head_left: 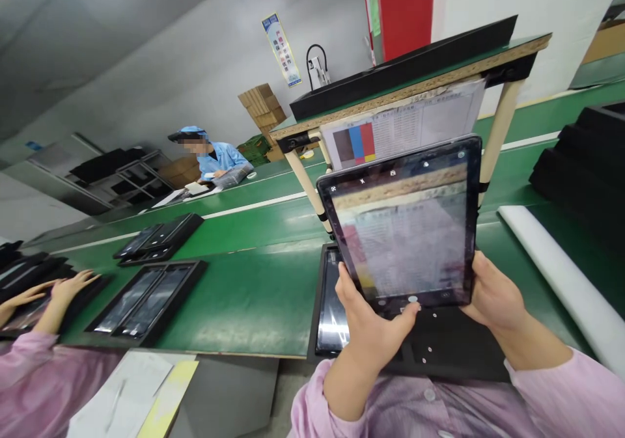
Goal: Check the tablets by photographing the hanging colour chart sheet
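A black-framed tablet [403, 236] is held up and tilted in front of me, its screen showing a camera view of a printed sheet. My left hand [374, 324] grips its lower left corner, with the thumb over the bottom edge near the on-screen shutter button. At the lower right side, my right hand [495, 295] is wrapped round the edge; some of its fingers are hidden behind the tablet. Beyond the tablet, a printed chart [410, 122] with coloured blocks hangs under a small raised shelf [420, 77]. Below lies a black tray [317, 334] holding another tablet [332, 304], partly covered.
Black trays with tablets [146, 301] lie on the green bench to the left. A co-worker's hands [63, 295] rest at far left; another person [215, 158] sits across. A white foam roll [561, 282] and stacked black trays [581, 164] stand right. Papers [122, 392] lie lower left.
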Demonstrator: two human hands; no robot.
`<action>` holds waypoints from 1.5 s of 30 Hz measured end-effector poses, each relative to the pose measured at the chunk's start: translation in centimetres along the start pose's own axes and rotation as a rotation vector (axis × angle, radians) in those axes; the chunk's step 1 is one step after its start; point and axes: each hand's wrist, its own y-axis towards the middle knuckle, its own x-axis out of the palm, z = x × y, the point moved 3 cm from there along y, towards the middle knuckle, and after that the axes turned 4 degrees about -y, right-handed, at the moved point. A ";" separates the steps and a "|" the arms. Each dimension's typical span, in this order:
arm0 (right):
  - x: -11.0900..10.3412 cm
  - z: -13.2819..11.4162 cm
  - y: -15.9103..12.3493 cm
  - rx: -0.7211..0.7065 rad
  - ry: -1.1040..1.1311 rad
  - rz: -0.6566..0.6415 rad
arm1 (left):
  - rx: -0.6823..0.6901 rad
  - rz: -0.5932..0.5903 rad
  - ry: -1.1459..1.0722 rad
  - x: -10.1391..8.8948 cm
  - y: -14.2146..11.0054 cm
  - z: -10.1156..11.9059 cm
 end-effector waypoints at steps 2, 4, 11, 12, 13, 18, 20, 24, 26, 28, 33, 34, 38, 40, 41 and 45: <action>-0.3 0.3 0.0 0.001 -0.016 0.008 | 0.004 0.000 0.008 0.0 -0.1 -0.1; -0.6 0.7 0.0 -0.002 -0.039 0.019 | 0.009 -0.003 0.013 0.1 -0.2 -0.2; -1.1 2.3 -0.3 0.049 -0.129 0.089 | 0.046 0.000 0.045 0.2 -0.4 -0.9; -1.0 2.4 -0.4 0.049 -0.128 0.108 | 0.052 -0.001 0.047 0.1 -0.5 -1.0; -0.9 2.4 -0.5 0.051 -0.125 0.125 | 0.056 -0.004 0.047 0.1 -0.6 -1.1; -0.6 2.6 -0.7 0.079 -0.127 0.158 | 0.061 -0.022 0.026 0.1 -0.9 -1.5; -0.7 2.7 -0.8 0.086 -0.154 0.169 | 0.070 -0.021 0.017 0.1 -0.9 -1.5; -0.8 2.8 -0.9 0.092 -0.181 0.192 | 0.088 -0.018 -0.001 0.1 -0.9 -1.7; -0.8 2.8 -0.8 0.084 -0.168 0.194 | 0.073 -0.029 -0.008 0.1 -1.0 -1.8; -0.7 2.8 -0.8 0.073 -0.150 0.188 | 0.049 -0.036 -0.011 0.2 -1.1 -1.9; -0.6 2.8 -0.7 0.050 -0.152 0.150 | 0.032 -0.027 -0.005 0.1 -1.2 -1.9; -0.7 2.9 -0.7 0.051 -0.150 0.142 | 0.029 -0.027 0.000 0.1 -1.2 -1.9; -0.6 2.9 -0.8 0.055 -0.137 0.127 | 0.007 -0.018 0.010 0.0 -1.2 -2.0; -0.4 2.7 -0.8 0.046 -0.131 0.120 | 0.004 -0.005 0.007 0.0 -1.2 -2.0; -0.3 2.6 -0.8 0.042 -0.128 0.119 | 0.005 0.002 0.006 0.0 -1.2 -2.0; -0.2 2.5 -0.9 0.060 -0.126 0.120 | 0.003 0.024 -0.013 0.0 -1.4 -2.0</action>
